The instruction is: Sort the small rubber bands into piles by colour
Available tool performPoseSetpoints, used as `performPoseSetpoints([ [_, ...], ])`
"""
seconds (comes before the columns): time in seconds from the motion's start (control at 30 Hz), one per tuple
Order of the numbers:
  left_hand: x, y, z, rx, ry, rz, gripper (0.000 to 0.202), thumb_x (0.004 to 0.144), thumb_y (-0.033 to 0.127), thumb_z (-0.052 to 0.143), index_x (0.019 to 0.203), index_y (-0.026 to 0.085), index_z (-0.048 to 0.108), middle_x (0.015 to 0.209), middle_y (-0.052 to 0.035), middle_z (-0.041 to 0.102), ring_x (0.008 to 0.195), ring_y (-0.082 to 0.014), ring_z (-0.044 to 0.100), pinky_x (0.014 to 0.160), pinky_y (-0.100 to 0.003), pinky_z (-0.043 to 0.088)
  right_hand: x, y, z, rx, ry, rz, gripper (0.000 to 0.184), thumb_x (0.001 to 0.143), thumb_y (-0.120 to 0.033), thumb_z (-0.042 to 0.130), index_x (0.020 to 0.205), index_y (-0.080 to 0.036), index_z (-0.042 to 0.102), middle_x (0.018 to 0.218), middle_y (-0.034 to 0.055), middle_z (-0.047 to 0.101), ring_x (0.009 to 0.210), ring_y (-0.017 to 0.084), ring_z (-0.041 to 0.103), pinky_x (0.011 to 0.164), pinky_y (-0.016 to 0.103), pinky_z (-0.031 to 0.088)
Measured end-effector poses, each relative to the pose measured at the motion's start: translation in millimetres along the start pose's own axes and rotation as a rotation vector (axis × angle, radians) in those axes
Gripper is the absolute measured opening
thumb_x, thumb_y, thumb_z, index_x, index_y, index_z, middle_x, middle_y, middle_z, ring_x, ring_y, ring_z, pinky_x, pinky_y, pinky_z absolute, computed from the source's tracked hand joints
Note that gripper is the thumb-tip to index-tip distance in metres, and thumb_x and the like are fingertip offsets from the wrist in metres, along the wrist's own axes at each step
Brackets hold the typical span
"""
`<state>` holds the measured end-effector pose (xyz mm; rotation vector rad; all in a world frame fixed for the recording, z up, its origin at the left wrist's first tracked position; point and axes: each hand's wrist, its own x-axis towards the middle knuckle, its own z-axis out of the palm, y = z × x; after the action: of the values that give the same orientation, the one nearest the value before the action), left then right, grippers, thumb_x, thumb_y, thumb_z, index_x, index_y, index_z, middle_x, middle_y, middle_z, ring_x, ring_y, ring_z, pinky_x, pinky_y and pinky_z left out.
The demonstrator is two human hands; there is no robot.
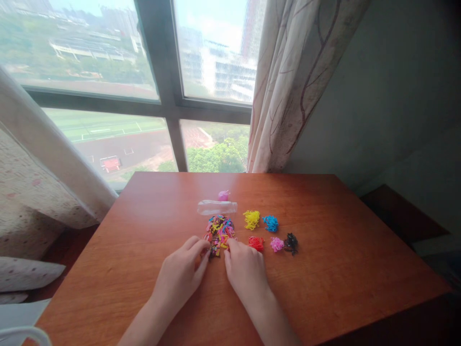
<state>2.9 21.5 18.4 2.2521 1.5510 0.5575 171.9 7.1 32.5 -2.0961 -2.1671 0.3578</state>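
Note:
A mixed pile of small coloured rubber bands (220, 228) lies on the table in front of me. At its left edge, my left hand (183, 269) has thumb and fingertips drawn together against the bands; what is between them is too small to tell. My right hand (247, 271) touches the pile's lower right edge with its fingers curled in, and their tips are partly hidden. Sorted heaps lie to the right: yellow bands (251, 219), blue bands (271, 223), red bands (256, 243), pink bands (277, 244) and black bands (291, 243). The red heap sits just beyond my right hand.
A clear plastic bottle-shaped container (217, 207) lies on its side behind the pile, with a pink object (224, 195) behind it. The wooden table (334, 269) ends at a window (169, 86) flanked by curtains (277, 96). A white curved object (25, 334) shows at lower left.

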Motion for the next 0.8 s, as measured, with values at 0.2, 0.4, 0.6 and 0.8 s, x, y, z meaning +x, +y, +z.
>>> performPoseSetpoints([
  [0.2,-0.6,3.2,1.9,0.005,-0.033,0.014,0.020,0.094,0.026,0.043,0.097,0.026,0.062,0.091,0.0002,0.065,0.078,-0.0160,0.066,0.068,-0.025,0.047,12.3,-10.0,-8.7,-0.068,-0.014,0.014,0.009,0.093,-0.022,0.055,0.095,-0.019,0.063,0.085,0.0096,0.073,0.076,0.026,0.071,0.061,0.029,0.045],
  [0.4,-1.3,3.0,1.6,-0.004,-0.039,0.016,0.021,0.093,0.026,0.042,0.098,0.026,0.063,0.093,-0.0004,0.065,0.077,-0.0154,0.065,0.068,-0.024,0.047,16.5,-10.2,-12.1,-0.050,-0.031,0.065,0.010,0.090,-0.022,0.057,0.095,-0.020,0.065,0.084,0.0093,0.073,0.076,0.025,0.071,0.062,0.028,0.044],
  [0.6,-1.3,5.2,-1.0,-0.104,0.016,0.035,0.018,0.093,0.025,0.046,0.099,0.025,0.063,0.089,-0.0007,0.066,0.074,-0.0142,0.063,0.067,-0.023,0.047,7.9,1.5,-5.0,0.247,0.053,0.066,0.011,0.087,-0.021,0.060,0.086,-0.025,0.070,0.072,0.0001,0.071,0.069,0.017,0.067,0.059,0.022,0.036],
  [0.8,-0.8,9.9,2.4,-0.269,0.039,0.059,0.020,0.092,0.025,0.051,0.108,0.023,0.064,0.085,-0.0004,0.067,0.066,-0.0122,0.059,0.062,-0.021,0.046,3.2,5.9,4.6,0.675,0.116,-0.025,0.016,0.085,-0.020,0.055,0.081,-0.020,0.071,0.059,-0.0027,0.062,0.054,0.012,0.055,0.054,0.020,0.036],
])
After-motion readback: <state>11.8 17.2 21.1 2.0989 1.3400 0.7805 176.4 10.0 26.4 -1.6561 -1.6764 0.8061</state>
